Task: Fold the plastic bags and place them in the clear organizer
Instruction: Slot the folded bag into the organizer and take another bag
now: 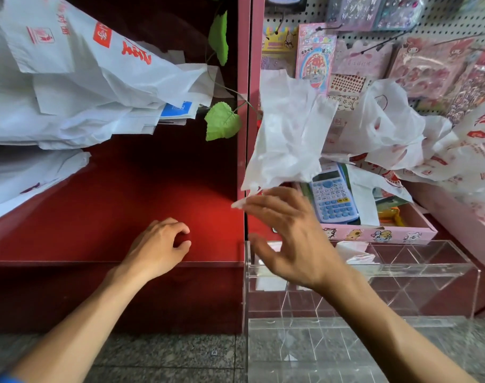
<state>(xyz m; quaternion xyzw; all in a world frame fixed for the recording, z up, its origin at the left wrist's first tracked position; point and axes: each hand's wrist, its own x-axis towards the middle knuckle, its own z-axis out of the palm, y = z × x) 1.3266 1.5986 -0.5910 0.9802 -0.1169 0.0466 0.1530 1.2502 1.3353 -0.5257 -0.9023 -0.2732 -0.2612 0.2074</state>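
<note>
Item: white plastic bag [287,139], thin, limp, slippery, above my right hand [288,239], whose fingertips pinch its lower corner; left hand [158,244] loosely curled, empty.

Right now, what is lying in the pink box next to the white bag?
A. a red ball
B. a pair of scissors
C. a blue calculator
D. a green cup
C: a blue calculator with rows of buttons lies in the pink box, just right of the white bag above the right hand.
</note>
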